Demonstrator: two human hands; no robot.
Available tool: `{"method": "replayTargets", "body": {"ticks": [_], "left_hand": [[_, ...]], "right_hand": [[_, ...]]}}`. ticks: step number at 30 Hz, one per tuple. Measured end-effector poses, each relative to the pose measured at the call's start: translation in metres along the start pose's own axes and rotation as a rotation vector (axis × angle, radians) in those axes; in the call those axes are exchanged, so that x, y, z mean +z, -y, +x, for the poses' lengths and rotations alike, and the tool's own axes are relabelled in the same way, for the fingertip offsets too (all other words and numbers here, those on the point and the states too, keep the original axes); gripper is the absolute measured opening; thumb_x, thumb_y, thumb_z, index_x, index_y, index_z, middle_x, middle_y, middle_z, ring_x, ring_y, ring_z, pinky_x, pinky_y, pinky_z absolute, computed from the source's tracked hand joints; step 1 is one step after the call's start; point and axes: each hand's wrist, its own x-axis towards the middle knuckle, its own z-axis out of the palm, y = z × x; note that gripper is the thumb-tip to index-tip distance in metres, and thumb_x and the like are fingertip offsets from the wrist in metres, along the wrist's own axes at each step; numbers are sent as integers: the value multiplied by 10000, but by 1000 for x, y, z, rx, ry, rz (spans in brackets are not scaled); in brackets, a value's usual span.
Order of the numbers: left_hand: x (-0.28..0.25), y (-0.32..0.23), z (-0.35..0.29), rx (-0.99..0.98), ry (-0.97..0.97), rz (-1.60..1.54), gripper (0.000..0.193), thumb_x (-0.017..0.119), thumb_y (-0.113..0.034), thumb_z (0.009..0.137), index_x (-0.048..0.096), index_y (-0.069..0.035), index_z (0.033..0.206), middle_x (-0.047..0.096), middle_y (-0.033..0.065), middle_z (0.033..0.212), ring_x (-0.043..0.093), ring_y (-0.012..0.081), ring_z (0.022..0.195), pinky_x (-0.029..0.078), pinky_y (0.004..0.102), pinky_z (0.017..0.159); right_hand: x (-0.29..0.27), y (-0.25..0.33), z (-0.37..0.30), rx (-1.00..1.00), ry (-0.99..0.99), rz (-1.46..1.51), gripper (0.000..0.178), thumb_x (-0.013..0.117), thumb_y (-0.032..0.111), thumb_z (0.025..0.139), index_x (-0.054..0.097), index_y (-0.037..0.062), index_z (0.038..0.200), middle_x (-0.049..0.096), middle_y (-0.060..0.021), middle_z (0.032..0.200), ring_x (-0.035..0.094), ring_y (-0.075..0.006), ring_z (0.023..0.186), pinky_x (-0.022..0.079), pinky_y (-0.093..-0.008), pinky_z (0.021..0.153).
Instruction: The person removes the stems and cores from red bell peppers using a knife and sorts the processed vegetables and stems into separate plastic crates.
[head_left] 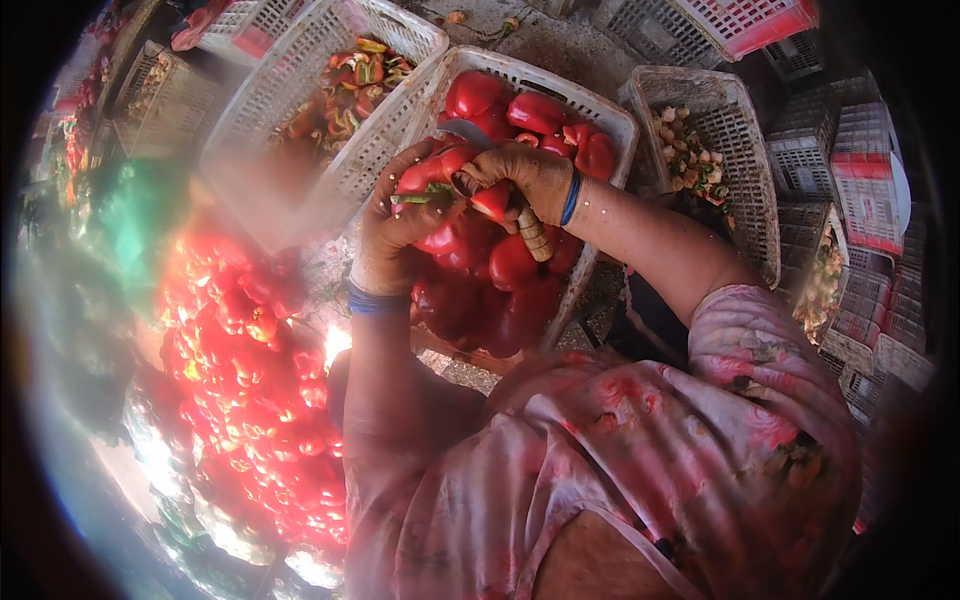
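Both my hands wear brownish gloves with blue bands at the wrists, and they meet over a pale crate (622,120) of red bell peppers (515,262). My left hand (388,222) is closed around a red bell pepper (420,180) with a green stem. Closed as well, my right hand (538,178) grips a knife by its wrapped brown handle (534,236), which sticks out below the palm. A curved blade (462,130) shows beyond the fingers, over the pepper. Against the right fingers sits a red pepper piece (491,202); whether it is cut free I cannot tell.
A crate of pepper scraps (365,75) stands at the upper left. Another crate (745,130), at the right, holds pale cut-out cores (690,150). A large sunlit heap of red peppers (250,400) lies to my left. Stacked crates (865,190) line the far right.
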Motion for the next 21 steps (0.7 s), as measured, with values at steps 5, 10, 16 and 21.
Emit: {"method": "replayTargets", "body": {"ticks": [5, 10, 16, 21], "left_hand": [[-10, 7, 5, 30, 94, -139, 870, 856, -214, 690, 434, 22, 1413, 584, 147, 1296, 621, 257, 1120, 538, 371, 946], [8, -1, 5, 164, -44, 719, 474, 714, -148, 856, 575, -24, 1292, 662, 93, 1151, 633, 200, 1079, 507, 339, 910], [-4, 8, 8, 220, -259, 604, 601, 712, -164, 881, 448, -15, 1400, 634, 129, 1196, 648, 226, 1055, 550, 352, 862], [15, 0, 7, 14, -191, 123, 759, 687, -164, 907, 244, 30, 1492, 619, 160, 1195, 669, 214, 999, 589, 314, 757]], "right_hand": [[16, 11, -2, -47, 50, 156, 425, 656, 394, 874, 620, 28, 1089, 684, -81, 878, 629, -172, 577, 472, -309, 405], [35, 21, -14, -34, 113, -8, 388, 513, 410, 991, 609, 104, 1210, 625, -12, 1058, 570, -54, 806, 473, -223, 632], [57, 50, -22, -246, -18, -180, 326, 566, 335, 898, 643, 74, 1077, 621, -14, 830, 557, -87, 612, 437, -239, 510], [56, 64, -28, -162, -123, -310, 347, 527, 144, 902, 641, 50, 1216, 634, -5, 1125, 585, -79, 900, 502, -221, 765]]}}
